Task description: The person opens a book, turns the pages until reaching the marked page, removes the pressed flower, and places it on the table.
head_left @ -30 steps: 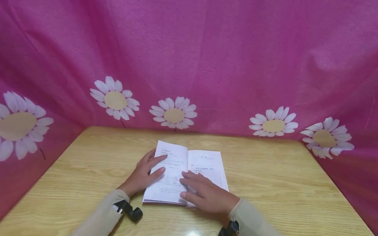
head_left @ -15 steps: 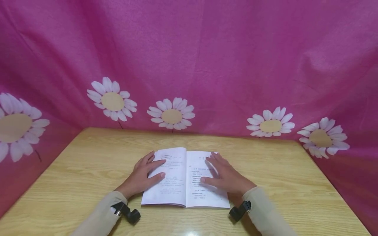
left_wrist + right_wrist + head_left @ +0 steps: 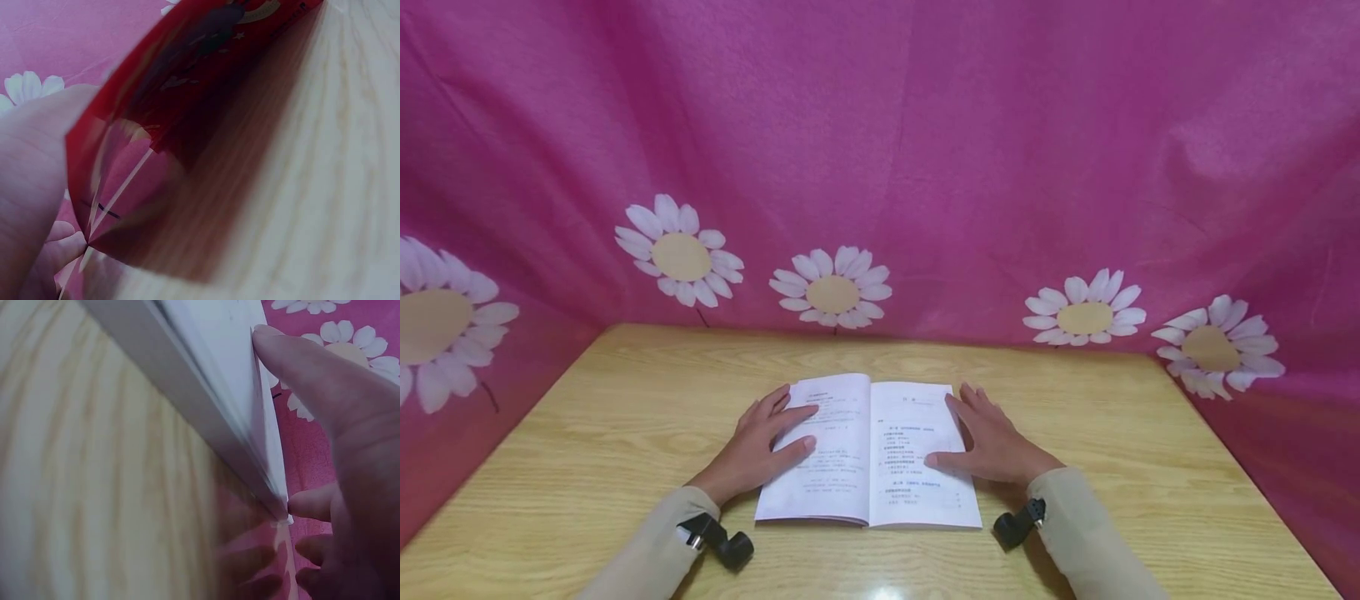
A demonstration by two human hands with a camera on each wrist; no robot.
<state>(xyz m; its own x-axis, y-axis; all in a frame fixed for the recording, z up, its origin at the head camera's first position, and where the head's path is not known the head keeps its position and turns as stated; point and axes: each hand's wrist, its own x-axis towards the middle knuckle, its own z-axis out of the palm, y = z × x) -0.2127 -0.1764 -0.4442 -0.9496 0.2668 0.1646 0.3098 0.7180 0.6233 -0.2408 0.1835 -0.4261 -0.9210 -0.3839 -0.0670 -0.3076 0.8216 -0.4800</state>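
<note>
An open book (image 3: 835, 479) lies on the table, its two white pages of print spread flat to either side of the spine. My left hand (image 3: 752, 450) rests at the left page, thumb and forefinger laid on the paper, other fingers along the outer edge. In the left wrist view the glossy red cover (image 3: 181, 81) arches up off the wood under that side. At the right page, my right hand (image 3: 1000, 442) touches the paper with its thumb tip. Its other fingers (image 3: 312, 503) reach along the outer edge, one fingertip right at the page corner.
The wood-grain table (image 3: 1150, 467) extends around the book on all sides. A pink curtain (image 3: 955, 167) printed with white daisies stands along its back and both sides. Each sleeve carries a small black wrist camera (image 3: 730, 546).
My right hand has moved from near the spine outward to the right edge, uncovering the right page. The left page has settled flatter. My left hand has barely moved.
</note>
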